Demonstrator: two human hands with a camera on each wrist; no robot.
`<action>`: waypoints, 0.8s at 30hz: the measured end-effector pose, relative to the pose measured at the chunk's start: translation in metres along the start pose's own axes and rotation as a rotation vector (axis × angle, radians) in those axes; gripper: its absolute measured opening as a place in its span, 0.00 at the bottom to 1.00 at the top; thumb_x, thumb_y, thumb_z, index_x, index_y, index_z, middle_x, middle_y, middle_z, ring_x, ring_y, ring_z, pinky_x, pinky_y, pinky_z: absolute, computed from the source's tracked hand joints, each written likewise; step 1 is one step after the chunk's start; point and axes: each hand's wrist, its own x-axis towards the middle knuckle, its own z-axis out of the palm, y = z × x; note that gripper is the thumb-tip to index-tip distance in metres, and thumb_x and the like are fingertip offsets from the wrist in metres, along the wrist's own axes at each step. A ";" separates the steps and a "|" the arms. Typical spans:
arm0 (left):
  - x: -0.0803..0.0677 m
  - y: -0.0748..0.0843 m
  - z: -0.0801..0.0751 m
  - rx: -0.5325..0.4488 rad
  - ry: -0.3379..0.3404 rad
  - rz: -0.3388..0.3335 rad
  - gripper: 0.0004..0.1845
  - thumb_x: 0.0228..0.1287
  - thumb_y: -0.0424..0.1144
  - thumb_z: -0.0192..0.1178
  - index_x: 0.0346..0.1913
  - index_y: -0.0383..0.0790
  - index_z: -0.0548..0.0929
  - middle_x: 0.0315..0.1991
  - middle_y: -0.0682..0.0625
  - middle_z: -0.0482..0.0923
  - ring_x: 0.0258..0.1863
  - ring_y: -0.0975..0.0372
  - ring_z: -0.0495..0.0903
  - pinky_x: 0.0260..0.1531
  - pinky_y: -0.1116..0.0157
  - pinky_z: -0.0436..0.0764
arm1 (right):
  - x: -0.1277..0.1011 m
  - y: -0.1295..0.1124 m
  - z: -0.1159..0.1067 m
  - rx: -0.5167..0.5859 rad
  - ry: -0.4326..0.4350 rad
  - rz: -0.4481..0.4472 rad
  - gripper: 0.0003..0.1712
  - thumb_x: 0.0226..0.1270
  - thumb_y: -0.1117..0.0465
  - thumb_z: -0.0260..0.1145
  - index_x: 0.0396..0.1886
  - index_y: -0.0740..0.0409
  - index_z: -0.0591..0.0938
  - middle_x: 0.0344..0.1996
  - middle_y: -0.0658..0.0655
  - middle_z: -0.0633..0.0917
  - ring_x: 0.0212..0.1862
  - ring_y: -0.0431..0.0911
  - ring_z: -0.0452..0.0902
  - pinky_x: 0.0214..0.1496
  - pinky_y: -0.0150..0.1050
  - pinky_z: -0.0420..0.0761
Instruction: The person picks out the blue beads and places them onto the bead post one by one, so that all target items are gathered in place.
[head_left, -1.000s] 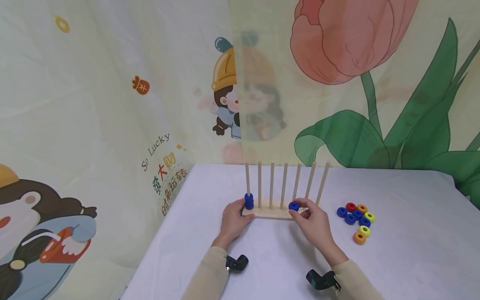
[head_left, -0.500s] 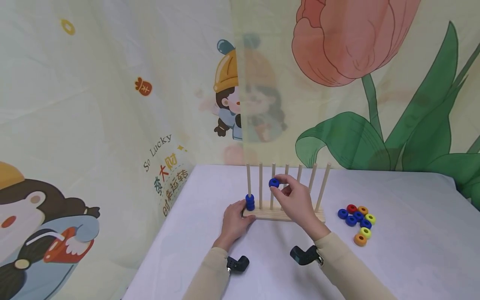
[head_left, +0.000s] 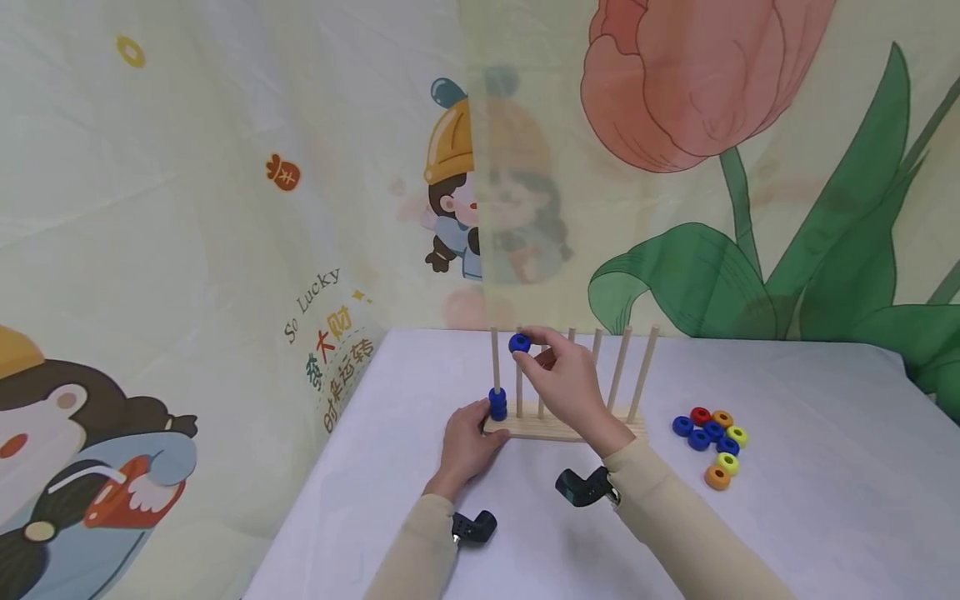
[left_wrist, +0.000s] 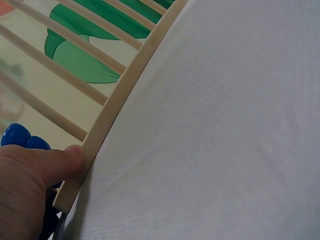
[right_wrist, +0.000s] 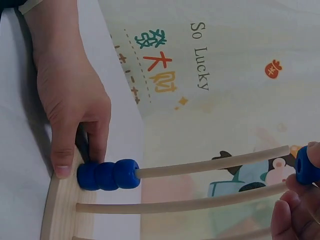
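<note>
A wooden peg rack (head_left: 558, 428) with several upright pegs stands on the table. Three blue beads (right_wrist: 107, 175) are stacked on its leftmost peg. My left hand (head_left: 467, 446) grips the rack's left end, its thumb (left_wrist: 70, 162) on the front of the base. Between thumb and fingertips my right hand (head_left: 566, 379) pinches another blue bead (head_left: 519, 343), held up near the top of the second peg. In the right wrist view this bead (right_wrist: 306, 167) is beyond the first peg's tip; whether it touches the second peg I cannot tell.
Right of the rack lies a loose group of beads: several blue (head_left: 698, 439), a red one (head_left: 701, 415), orange ones (head_left: 717, 477) and yellow ones (head_left: 727, 463). A white cloth (head_left: 825, 500) covers the table. Printed curtains (head_left: 360, 167) hang behind and to the left.
My right hand has carried the blue bead leftward and up, from low by the rack's right part to near the second peg's top. The left hand stays on the base.
</note>
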 end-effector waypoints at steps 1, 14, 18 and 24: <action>0.000 0.000 0.000 0.000 -0.005 -0.005 0.33 0.58 0.45 0.70 0.65 0.34 0.74 0.62 0.41 0.76 0.64 0.48 0.71 0.69 0.49 0.63 | 0.002 -0.002 0.001 0.001 0.001 -0.002 0.19 0.65 0.59 0.69 0.55 0.55 0.82 0.47 0.54 0.87 0.28 0.41 0.79 0.28 0.34 0.79; 0.001 -0.002 0.002 0.014 -0.015 -0.027 0.33 0.58 0.45 0.69 0.66 0.35 0.74 0.62 0.42 0.76 0.65 0.48 0.71 0.69 0.47 0.63 | 0.030 -0.015 0.015 -0.066 -0.029 -0.038 0.20 0.67 0.58 0.67 0.57 0.55 0.81 0.45 0.53 0.87 0.32 0.42 0.80 0.24 0.34 0.77; 0.001 -0.002 0.002 0.007 -0.018 -0.038 0.33 0.59 0.45 0.68 0.66 0.36 0.74 0.62 0.43 0.76 0.65 0.49 0.71 0.69 0.47 0.62 | 0.033 -0.014 0.019 -0.088 -0.014 -0.028 0.20 0.67 0.58 0.67 0.58 0.56 0.81 0.44 0.53 0.87 0.31 0.43 0.76 0.23 0.34 0.73; 0.001 -0.003 0.002 -0.001 -0.022 -0.047 0.33 0.60 0.45 0.68 0.67 0.38 0.74 0.63 0.44 0.76 0.65 0.50 0.71 0.69 0.48 0.63 | 0.037 -0.010 0.025 -0.106 -0.001 -0.022 0.20 0.67 0.57 0.67 0.58 0.55 0.81 0.45 0.53 0.87 0.30 0.43 0.74 0.23 0.34 0.71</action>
